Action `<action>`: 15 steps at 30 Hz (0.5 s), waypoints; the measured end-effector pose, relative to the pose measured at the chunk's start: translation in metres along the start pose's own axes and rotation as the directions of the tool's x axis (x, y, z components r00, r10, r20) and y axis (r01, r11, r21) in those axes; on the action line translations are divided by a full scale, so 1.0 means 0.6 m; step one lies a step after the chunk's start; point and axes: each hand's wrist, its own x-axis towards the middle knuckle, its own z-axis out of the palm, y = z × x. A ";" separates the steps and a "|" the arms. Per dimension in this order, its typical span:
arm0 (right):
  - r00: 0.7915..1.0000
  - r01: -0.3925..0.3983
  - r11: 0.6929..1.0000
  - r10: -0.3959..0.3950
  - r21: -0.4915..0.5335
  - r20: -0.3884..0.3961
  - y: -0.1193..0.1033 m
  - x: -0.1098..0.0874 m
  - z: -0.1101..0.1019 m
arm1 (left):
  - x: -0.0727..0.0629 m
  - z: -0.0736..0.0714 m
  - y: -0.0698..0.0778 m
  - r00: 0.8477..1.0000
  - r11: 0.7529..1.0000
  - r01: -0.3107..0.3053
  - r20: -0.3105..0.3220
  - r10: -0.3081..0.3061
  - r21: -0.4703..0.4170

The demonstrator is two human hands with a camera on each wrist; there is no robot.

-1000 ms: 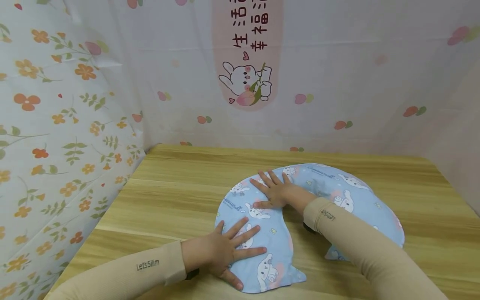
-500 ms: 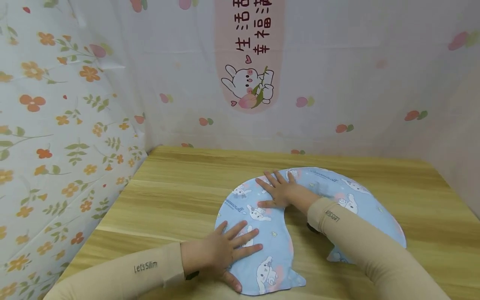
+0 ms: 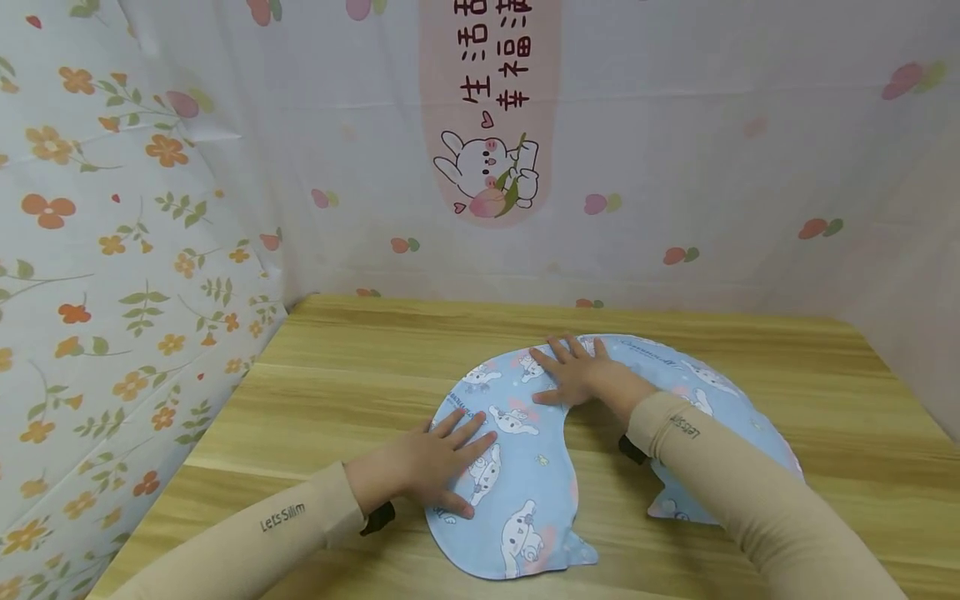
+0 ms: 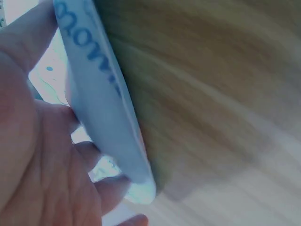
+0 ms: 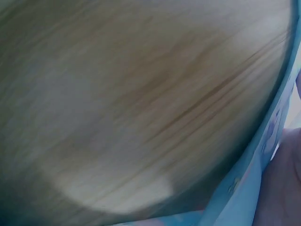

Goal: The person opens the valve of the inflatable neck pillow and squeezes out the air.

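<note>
A light-blue U-shaped cushion (image 3: 558, 467) printed with white long-eared characters lies on the wooden table, its curve at the back and its two ends toward the front. My left hand (image 3: 438, 458) rests on the outer edge of its left arm, fingers spread. Further up, near the top of the curve, my right hand (image 3: 573, 375) lies on it with fingers spread. In the left wrist view the fingers (image 4: 87, 153) reach over the cushion's lettered side edge (image 4: 94, 61). Part of the cushion's right side is hidden under my right forearm.
Floral cloth (image 3: 135, 292) hangs along the left, and a pale printed cloth (image 3: 637, 150) stands behind the table. Wooden tabletop (image 3: 337, 375) shows left of the cushion and around it. Beige sleeves (image 3: 300, 521) cover both forearms.
My left hand has shifted up and back toward the cushion's outer edge. My right hand has slid slightly right along the curve. The cushion stays almost in place.
</note>
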 end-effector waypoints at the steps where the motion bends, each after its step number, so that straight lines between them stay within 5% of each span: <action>1: 1.000 -0.008 1.000 0.008 0.009 0.006 0.003 -0.001 0.001 | -0.001 0.000 -0.002 1.000 1.000 0.009 0.002 -0.009 -0.003; 9: 0.999 -0.027 0.999 0.026 0.044 0.021 0.020 0.007 0.015 | -0.006 -0.006 -0.001 0.999 0.997 0.049 0.008 -0.050 0.055; 15: 1.000 -0.020 0.999 0.020 0.041 0.000 0.027 0.018 0.024 | -0.001 -0.007 -0.010 1.000 1.000 0.018 -0.018 -0.018 0.000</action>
